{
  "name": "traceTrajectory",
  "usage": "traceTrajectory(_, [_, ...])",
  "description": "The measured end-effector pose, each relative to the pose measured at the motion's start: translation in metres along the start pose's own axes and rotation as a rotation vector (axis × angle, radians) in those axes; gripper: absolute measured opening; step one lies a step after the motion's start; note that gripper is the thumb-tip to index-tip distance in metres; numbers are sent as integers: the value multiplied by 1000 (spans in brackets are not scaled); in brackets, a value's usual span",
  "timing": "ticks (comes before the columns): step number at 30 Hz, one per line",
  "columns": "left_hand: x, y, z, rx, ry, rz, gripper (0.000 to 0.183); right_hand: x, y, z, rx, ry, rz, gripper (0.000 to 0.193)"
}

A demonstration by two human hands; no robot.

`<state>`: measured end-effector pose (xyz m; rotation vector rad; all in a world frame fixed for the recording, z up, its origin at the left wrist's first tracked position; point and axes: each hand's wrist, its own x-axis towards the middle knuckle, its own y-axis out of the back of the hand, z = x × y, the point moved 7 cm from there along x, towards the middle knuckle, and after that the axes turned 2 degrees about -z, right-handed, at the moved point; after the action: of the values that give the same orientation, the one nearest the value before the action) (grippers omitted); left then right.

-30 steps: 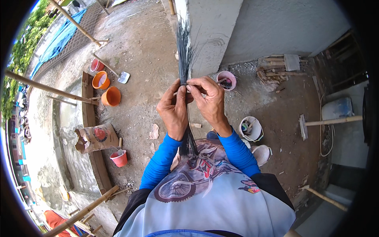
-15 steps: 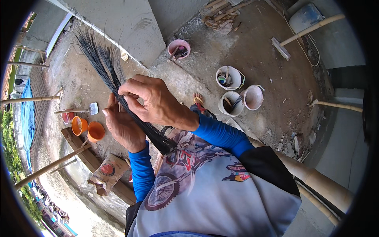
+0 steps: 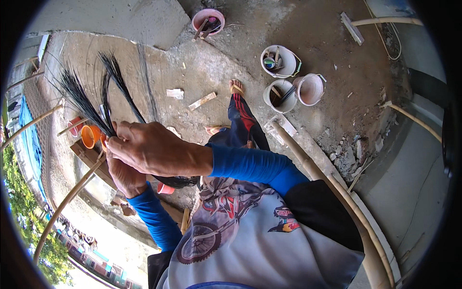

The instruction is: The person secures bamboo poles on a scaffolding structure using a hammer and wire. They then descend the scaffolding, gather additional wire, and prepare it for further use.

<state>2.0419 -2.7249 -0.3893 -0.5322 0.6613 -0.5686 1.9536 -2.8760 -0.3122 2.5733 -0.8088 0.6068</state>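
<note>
Both hands are closed on a bundle of thin black wire-like strands (image 3: 89, 106) in front of my torso, left of the middle. My right hand (image 3: 161, 149) lies over the upper side, its thumb and fingers pinching strands at the bundle's middle. Beneath it my left hand (image 3: 126, 177) grips the same bundle, most of its fingers hidden behind the right. Past the hands, the strands fan toward the upper left in separate tufts, one tuft standing apart to the right. The bundle's other end shows below my right wrist, close to my shirt.
Whitish buckets (image 3: 291, 63) with tools stand right of my feet, and a pink tub (image 3: 196, 21) sits farther off. An orange bucket (image 3: 90, 137) is at left. Bamboo poles (image 3: 308, 161) cross both sides. Rubble (image 3: 351, 156) lies by the right wall.
The single bundle has been parted into separate tufts. Both hands have moved left, the right now overlapping the left. The view has shifted, showing my feet more fully.
</note>
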Motion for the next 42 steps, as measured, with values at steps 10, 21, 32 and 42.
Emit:
traceTrajectory(10, [-27, 87, -77, 360, 327, 574, 20, -96, -55, 114, 218, -386, -407, 22])
traceTrajectory(21, [-68, 186, -216, 179, 662, 605, 13, -231, -116, 181, 261, -558, -802, 23])
traceTrajectory(32, [-150, 356, -332, 21, 734, 834, 13, -469, -227, 254, 600, -1682, -510, 12])
traceTrajectory(42, [-205, 457, -413, 133, 754, 1080, 7, -582, -288, 272, 253, -1228, -877, 17])
